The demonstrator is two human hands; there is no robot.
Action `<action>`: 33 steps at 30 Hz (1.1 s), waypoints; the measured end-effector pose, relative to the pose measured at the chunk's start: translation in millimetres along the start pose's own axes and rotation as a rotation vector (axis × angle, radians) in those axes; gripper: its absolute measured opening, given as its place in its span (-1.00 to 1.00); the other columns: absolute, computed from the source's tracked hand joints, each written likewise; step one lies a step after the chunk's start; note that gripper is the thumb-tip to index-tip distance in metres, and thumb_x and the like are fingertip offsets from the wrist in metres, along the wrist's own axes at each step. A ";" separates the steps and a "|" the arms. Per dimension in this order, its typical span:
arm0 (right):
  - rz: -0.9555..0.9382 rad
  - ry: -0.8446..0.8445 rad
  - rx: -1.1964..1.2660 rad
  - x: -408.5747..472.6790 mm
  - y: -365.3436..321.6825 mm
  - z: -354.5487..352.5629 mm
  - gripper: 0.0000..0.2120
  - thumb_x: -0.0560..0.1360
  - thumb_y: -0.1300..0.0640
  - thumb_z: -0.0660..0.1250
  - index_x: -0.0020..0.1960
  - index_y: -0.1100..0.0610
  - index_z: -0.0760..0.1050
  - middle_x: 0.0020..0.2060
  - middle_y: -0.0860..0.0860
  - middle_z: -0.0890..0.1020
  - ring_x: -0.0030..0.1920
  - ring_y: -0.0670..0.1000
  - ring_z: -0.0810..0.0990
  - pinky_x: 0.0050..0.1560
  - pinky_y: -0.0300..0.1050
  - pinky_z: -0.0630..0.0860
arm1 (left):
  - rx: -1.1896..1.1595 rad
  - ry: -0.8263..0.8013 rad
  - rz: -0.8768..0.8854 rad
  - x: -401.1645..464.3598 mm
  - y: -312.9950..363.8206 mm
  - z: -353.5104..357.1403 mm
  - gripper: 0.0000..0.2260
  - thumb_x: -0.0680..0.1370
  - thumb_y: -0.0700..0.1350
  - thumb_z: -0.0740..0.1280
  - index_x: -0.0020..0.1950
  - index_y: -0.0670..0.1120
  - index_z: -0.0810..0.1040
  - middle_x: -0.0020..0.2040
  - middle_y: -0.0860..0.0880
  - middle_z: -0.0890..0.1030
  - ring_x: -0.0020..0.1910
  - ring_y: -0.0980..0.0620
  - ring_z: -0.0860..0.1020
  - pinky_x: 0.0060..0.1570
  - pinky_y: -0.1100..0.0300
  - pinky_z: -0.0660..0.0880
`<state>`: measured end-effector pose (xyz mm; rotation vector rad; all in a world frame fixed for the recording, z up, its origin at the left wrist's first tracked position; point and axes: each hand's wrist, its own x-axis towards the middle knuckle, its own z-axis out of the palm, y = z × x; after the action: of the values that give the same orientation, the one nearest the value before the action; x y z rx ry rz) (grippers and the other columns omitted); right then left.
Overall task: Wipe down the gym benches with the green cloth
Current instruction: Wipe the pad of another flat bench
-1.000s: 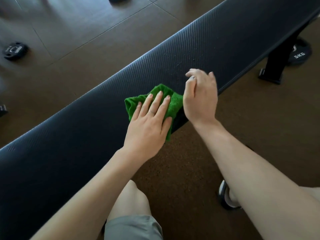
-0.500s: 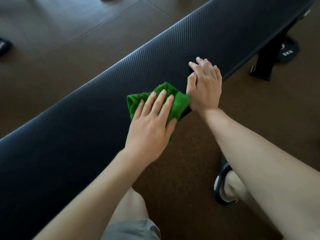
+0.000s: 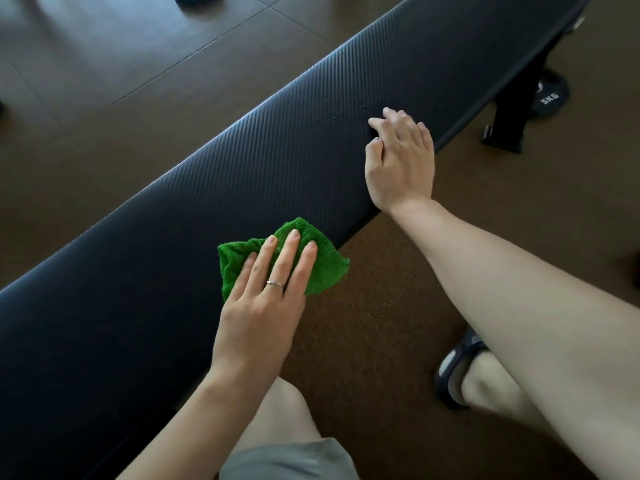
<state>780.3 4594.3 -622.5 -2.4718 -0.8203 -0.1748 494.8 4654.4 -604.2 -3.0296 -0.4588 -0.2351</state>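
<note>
The left hand (image 3: 258,306) lies flat, fingers straight, pressing the green cloth (image 3: 322,268) onto the near edge of the black padded surface (image 3: 214,188) — its grip spread, not curled. The right hand (image 3: 401,164) rests further along that edge, fingers loosely bent over the padding, holding nothing. A 5KG weight plate (image 3: 550,98) lies on the floor beside the bench leg (image 3: 512,112).

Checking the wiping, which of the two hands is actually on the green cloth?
The left hand: its straight fingers press the green cloth flat on the bench. The right hand rests bare on the bench, farther along.
</note>
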 end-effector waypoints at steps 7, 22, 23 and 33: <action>-0.047 -0.138 -0.010 7.6 1.3 -9.1 -0.50 0.66 0.03 -0.03 0.54 0.05 0.37 0.61 0.07 0.28 0.63 0.07 0.15 0.63 0.05 -0.02 | -0.045 -0.042 -0.029 86.5 43.2 8.9 -0.39 0.65 -0.06 0.34 0.65 -0.12 0.19 0.63 -0.15 0.23 0.60 -0.21 0.23 0.53 -0.17 0.29; -0.314 -0.230 -0.090 132.9 127.7 -33.8 -0.52 0.68 -0.10 -0.05 0.52 -0.05 0.38 0.55 0.05 0.34 0.59 0.12 0.20 0.61 0.18 -0.01 | -0.021 -0.062 -0.233 197.3 113.3 19.9 -0.45 0.70 0.12 0.11 0.65 -0.08 0.19 0.65 -0.07 0.21 0.63 -0.14 0.17 0.58 -0.07 0.17; -0.323 -0.222 -0.074 131.6 127.8 -33.7 -0.51 0.68 -0.09 -0.06 0.52 -0.05 0.38 0.56 0.05 0.34 0.59 0.12 0.21 0.61 0.18 0.01 | -0.036 -0.080 -0.250 208.3 118.8 19.0 -0.45 0.71 0.14 0.08 0.66 -0.07 0.17 0.65 -0.06 0.18 0.64 -0.12 0.14 0.59 -0.04 0.11; -0.503 -0.216 -0.021 153.9 155.4 -43.4 -0.48 0.69 -0.06 -0.07 0.49 0.04 0.49 0.47 0.05 0.50 0.45 0.12 0.42 0.48 0.12 0.23 | -0.248 -0.226 -0.487 296.9 137.1 16.7 -0.47 0.73 0.16 -0.02 0.68 0.15 -0.07 0.69 0.12 -0.10 0.66 0.09 -0.17 0.62 0.06 -0.20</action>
<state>997.8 4546.5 -611.2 -2.2809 -1.5314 -0.0929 818.3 4611.0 -579.0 -3.1376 -1.2756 0.0339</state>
